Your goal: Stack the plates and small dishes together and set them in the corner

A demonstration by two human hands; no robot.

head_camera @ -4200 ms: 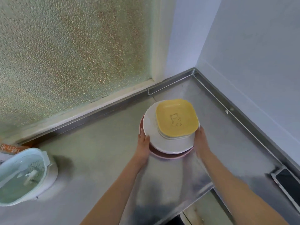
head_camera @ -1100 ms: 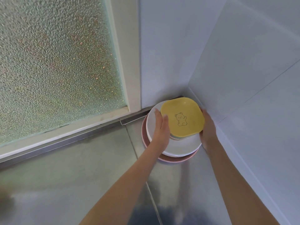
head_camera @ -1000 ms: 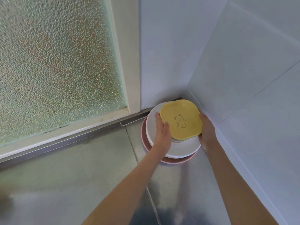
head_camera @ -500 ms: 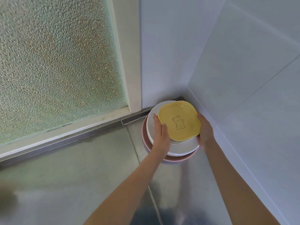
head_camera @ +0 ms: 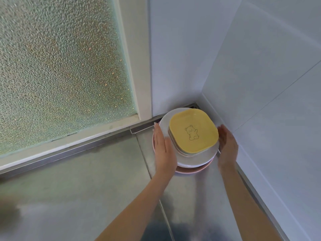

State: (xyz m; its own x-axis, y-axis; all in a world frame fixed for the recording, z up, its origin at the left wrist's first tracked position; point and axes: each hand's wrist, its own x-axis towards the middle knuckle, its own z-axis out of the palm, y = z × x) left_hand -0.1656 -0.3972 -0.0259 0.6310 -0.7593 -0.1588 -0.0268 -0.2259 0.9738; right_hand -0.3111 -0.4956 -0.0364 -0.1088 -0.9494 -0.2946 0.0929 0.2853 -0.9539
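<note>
A stack of dishes stands in the far corner of the steel counter [head_camera: 86,180]. On top lies a yellow square dish with a bear drawing [head_camera: 193,130], over other small dishes, then a white round plate [head_camera: 196,160] and a pink plate [head_camera: 192,170] at the bottom. My left hand [head_camera: 162,148] lies flat with straight fingers against the stack's left rim. My right hand [head_camera: 227,146] is beside the right rim, fingers straight, slightly blurred; whether it touches the plates is unclear.
A frosted glass window [head_camera: 60,66] in a white frame runs along the back left. White tiled walls [head_camera: 260,84] meet behind the stack. A raised metal lip [head_camera: 257,193] borders the counter on the right.
Since half a second ago both hands have loosened from the small yellow dish and lie beside the stack with straight fingers. The stack stands in the corner, where it arrived over the last seconds.
</note>
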